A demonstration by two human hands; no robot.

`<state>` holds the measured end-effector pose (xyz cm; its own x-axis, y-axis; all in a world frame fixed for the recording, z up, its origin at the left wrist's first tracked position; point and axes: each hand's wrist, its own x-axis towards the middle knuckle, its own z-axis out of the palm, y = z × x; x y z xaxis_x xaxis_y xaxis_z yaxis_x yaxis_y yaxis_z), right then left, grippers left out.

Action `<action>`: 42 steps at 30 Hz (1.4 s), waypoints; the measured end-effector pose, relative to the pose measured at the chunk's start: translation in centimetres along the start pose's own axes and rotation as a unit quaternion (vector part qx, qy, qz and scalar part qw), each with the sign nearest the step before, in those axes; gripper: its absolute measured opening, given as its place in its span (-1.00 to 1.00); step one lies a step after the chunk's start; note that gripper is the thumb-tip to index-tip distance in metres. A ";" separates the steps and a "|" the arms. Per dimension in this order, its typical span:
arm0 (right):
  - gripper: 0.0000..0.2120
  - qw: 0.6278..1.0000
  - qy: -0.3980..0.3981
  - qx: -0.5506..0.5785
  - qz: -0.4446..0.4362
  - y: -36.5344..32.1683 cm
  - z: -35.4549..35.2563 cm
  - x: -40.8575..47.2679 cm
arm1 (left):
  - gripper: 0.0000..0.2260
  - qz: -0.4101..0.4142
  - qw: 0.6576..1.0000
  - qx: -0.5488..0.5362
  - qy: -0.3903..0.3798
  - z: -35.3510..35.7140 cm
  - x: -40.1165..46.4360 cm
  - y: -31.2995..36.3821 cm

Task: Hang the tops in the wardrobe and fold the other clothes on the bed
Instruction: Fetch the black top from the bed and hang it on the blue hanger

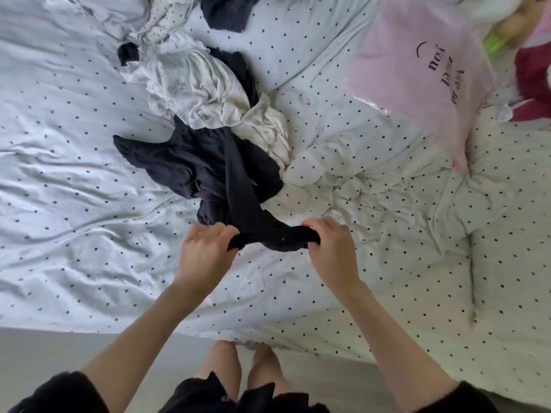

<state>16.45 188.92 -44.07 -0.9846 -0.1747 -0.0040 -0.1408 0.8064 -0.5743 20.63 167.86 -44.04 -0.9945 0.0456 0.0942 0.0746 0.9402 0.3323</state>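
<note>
A black garment (208,168) lies crumpled in the middle of the bed, and one end of it is stretched toward me. My left hand (205,251) grips the left side of that end. My right hand (331,248) grips its right side, so the black band runs taut between both fists. A cream patterned garment (202,90) is heaped just behind the black one. Another dark piece (229,10) lies at the far edge, beside a pale dotted cloth (161,19).
The bed's white cover with black dots (74,174) fills the view; its near edge runs above my bare feet (244,362). A pink pillow with dark lettering (423,70) lies at the right. Red and pink items (533,73) sit at the far right.
</note>
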 end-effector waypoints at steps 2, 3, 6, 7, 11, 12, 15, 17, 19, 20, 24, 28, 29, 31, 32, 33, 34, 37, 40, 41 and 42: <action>-0.65 0.999 0.034 -0.007 -0.010 -1.0 -1.5 0.2 | -0.82 -0.031 0.999 -0.006 0.020 -2.3 0.5 -0.3; -0.64 0.999 0.053 -0.006 -0.005 -1.2 -2.4 0.5 | -0.85 -0.050 0.998 -0.007 0.030 -3.5 0.9 -0.6; -0.60 0.993 0.110 -0.001 0.049 -0.9 -5.2 1.8 | -0.88 -0.102 0.993 -0.011 0.065 -6.7 2.0 -1.9; -0.59 0.990 0.122 -0.007 0.068 -0.6 -6.0 2.4 | -0.87 -0.106 0.991 -0.008 0.078 -7.5 2.1 -2.4; -0.55 0.983 0.135 -0.017 0.122 -0.1 -7.5 3.7 | -0.81 -0.136 0.984 -0.046 0.108 -8.8 2.2 -3.8; -0.55 0.983 0.133 -0.022 0.127 -0.3 -7.7 3.9 | -0.79 -0.148 0.980 -0.064 0.113 -9.1 2.1 -4.1; -0.58 0.982 0.131 -0.023 0.134 -0.5 -8.3 4.8 | -0.77 -0.173 0.973 -0.087 0.126 -9.7 2.2 -5.4; -0.60 0.979 0.147 -0.001 0.139 -0.7 -9.1 5.7 | -0.76 -0.208 0.962 -0.110 0.141 -10.4 2.7 -6.5; -0.61 0.977 0.161 0.026 0.137 -1.1 -9.7 6.5 | -0.75 -0.275 0.932 -0.172 0.159 -11.2 3.3 -7.5; -0.61 0.976 0.162 0.033 0.139 -1.2 -9.8 6.6 | -0.74 -0.307 0.914 -0.210 0.160 -11.2 3.4 -7.7; -0.64 0.986 0.065 -0.001 0.152 -0.6 -8.8 6.0 | -0.84 -0.294 0.922 -0.249 -0.036 -9.1 1.8 -6.8; -0.72 0.931 -0.268 -0.169 0.179 1.4 -6.1 3.2 | -0.88 -0.117 0.866 -0.107 -0.475 -5.4 -1.9 -4.9; -0.69 0.905 -0.331 -0.195 0.180 1.9 -5.3 2.6 | -0.87 -0.099 0.834 -0.088 -0.536 -4.7 -2.7 -4.8; -0.70 0.870 -0.397 -0.216 0.197 2.3 -4.3 1.5 | -0.91 -0.099 0.798 -0.088 -0.588 -4.0 -3.5 -4.6; -0.69 0.856 -0.425 -0.220 0.196 2.2 -3.9 1.2 | -0.86 -0.114 0.793 -0.108 -0.588 -3.7 -3.4 -4.8; -0.70 0.845 -0.453 -0.218 0.182 2.0 -3.5 1.2 | -0.78 -0.135 0.796 -0.136 -0.574 -3.5 -3.1 -5.1; -0.72 0.840 -0.469 -0.208 0.175 1.5 -3.3 1.4 | -0.75 -0.152 0.804 -0.165 -0.551 -3.3 -2.7 -5.5; -0.76 0.853 -0.463 -0.186 0.150 0.5 -1.9 2.9 | -0.72 -0.189 0.855 -0.192 -0.443 -2.4 -1.1 -7.5; -0.74 0.883 -0.419 -0.171 0.126 -0.3 0.4 5.7 | -0.73 -0.194 0.895 -0.145 -0.375 -0.7 0.5 -10.0; -0.72 0.889 -0.411 -0.167 0.115 -0.7 1.4 7.0 | -0.72 -0.189 0.902 -0.130 -0.365 0.0 1.2 -10.8; -0.70 0.892 -0.406 -0.165 0.108 -1.4 2.4 8.3 | -0.72 -0.188 0.911 -0.119 -0.347 0.7 2.0 -11.8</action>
<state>8.74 184.99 -45.25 -0.6110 -0.2391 -0.7547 -0.1126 0.9698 -0.2161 17.75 157.13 -48.42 -0.7530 0.0157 -0.6578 -0.3501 0.8369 0.4207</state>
